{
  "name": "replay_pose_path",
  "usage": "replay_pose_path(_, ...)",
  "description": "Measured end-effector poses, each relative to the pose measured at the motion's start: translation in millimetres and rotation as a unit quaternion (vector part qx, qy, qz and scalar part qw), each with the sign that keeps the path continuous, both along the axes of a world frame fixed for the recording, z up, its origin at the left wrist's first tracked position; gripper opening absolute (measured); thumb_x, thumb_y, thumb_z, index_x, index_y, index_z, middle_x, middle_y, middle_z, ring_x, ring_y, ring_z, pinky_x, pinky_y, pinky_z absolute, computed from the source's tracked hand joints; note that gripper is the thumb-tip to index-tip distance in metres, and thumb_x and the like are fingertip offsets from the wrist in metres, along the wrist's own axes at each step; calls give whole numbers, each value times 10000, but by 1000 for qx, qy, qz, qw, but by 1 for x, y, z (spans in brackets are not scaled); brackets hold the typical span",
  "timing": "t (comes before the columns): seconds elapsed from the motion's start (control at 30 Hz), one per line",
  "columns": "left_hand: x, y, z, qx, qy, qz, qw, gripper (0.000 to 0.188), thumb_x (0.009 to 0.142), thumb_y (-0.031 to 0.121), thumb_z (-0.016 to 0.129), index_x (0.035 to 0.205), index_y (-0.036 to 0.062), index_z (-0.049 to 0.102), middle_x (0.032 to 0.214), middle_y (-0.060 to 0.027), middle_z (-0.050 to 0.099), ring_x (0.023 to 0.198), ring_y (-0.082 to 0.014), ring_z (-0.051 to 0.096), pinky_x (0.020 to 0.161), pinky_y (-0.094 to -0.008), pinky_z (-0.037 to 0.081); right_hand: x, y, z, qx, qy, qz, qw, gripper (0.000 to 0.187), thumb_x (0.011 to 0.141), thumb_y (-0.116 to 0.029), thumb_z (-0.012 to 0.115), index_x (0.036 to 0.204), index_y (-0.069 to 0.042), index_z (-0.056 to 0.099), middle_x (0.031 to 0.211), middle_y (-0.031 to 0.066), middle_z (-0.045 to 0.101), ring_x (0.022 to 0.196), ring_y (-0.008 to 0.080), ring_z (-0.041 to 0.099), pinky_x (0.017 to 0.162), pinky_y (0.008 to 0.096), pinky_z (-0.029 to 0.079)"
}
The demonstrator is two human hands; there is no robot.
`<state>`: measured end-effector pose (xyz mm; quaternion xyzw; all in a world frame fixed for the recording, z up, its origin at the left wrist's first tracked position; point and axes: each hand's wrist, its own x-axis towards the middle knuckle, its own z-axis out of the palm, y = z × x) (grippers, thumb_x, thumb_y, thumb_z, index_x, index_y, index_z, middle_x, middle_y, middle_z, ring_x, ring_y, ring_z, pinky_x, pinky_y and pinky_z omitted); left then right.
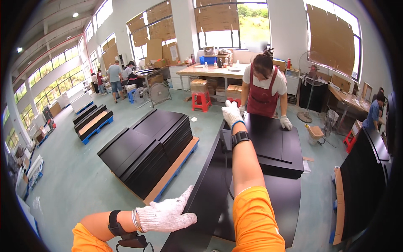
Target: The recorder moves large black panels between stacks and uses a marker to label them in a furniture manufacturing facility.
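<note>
A long black panel (203,201) stretches away from me along the left side of the work surface. My left hand (166,214), in a white knit glove, lies at its near left edge with fingers stretched out and thumb apart on the panel. Farther off, my right hand (233,113), also gloved, is closed at the panel's far end; its fingertips are partly hidden. Beside the right forearm sits a stack of black boards (273,145). Across from me a co-worker in a red apron (263,94) rests gloved hands at that stack's far side.
On the left, stacked black boards (145,147) stand on a blue pallet (178,170). More black panels (367,185) stand at the right. A workbench (210,70), red stools (201,101) and floor fans (160,93) are farther back. Other people work in the distance.
</note>
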<state>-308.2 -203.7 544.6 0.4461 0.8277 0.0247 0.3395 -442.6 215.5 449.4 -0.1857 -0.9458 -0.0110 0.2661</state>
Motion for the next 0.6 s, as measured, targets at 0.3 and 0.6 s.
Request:
replay_pose_path(0.3, 6, 3, 7, -1, -67, -6, 998, 902, 877, 447, 453, 1463, -33, -37, 1153, -268, 569, 1093, -419, 543, 994, -517, 326, 25, 7, -18, -3, 179, 70, 981, 225, 784, -65, 496, 923, -1, 661, 1123, 165, 614, 1031, 411, 529, 870, 443, 484)
replay_pose_path(0.6, -6, -3, -8, 85, -32, -55, 994, 892, 883, 492, 459, 1466, -30, 33, 972, -155, 650, 933, -281, 635, 777, -364, 476, 73, -57, -17, -187, 141, 74, 969, 394, 824, -173, 498, 1186, -53, 595, 1293, 336, 396, 1167, 465, 438, 1007, 422, 376)
